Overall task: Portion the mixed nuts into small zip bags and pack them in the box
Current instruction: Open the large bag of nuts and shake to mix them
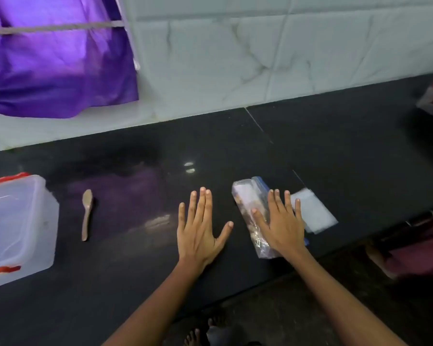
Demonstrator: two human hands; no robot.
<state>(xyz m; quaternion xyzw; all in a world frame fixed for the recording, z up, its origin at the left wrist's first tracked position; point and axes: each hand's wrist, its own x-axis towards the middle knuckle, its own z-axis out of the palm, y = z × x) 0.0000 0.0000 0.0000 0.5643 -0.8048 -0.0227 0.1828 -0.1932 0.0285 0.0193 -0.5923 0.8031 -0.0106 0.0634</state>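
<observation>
Black polished stone counter [310, 151] carries everything; places below are given relative to the nut bag. Clear plastic zip bag of mixed nuts [248, 218] lies flat on it, long and narrow, crinkly and glossy, w/ a blue zip strip along its far-right edge and brownish nuts showing through the film. Right hand [283, 226] lies palm-down on the bag's right half, fingers [276, 203] spread and straight, not curled round anything; thumb [259, 217] lies across the bag's middle, fingertips reach past the blue strip. Whether the palm presses hard or only rests, can't tell.

Left hand [198, 228] is just left of the bag, apart from it, flat on bare stone, fingers extended and close together, thumb out toward the bag, holding nothing.

Right of the bag, partly under the right fingertips, a small stack of empty zip bags [315, 213]: thin, frosted-clear, rectangular, flat. Well left of the bag, past the left hand, a wooden spoon [86, 213], pale brown, matte, bowl pointing away from the person. Farther left, at the frame edge, a translucent plastic box [20, 228] w/ rounded corners and red clips. Behind the bag, a white marbled tile wall [260, 53]; purple shiny cloth [55, 66] hangs far upper left.
</observation>
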